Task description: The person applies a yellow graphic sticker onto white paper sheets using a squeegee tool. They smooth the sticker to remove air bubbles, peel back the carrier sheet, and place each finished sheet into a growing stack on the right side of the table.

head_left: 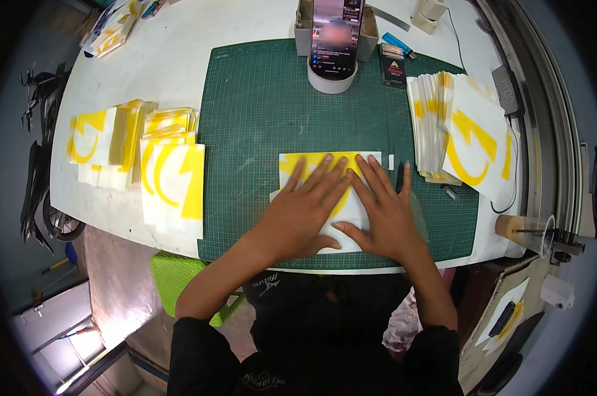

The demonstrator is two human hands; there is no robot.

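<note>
Both my palms press down on a white sheet with a yellow printed shape [290,162], which lies near the front of a green cutting mat [265,99]. My left hand [305,208] is spread across the sheet's left and middle part. On the right part rests my right hand [387,214], fingers stretched out, its little finger reaching past the sheet's edge. Neither hand grips anything. Under the hands much of the yellow shape is hidden. A translucent, curved-edged piece [418,221] shows beside my right hand, partly covered by it.
Stacks of yellow-and-white sheets stand on the left [173,181] and right [470,138]. At the back, a phone [336,39] leans in a round white holder [332,80]. Near it are a dark small box [393,69] and a blue lighter [397,43]. A cable [513,165] runs along the right edge.
</note>
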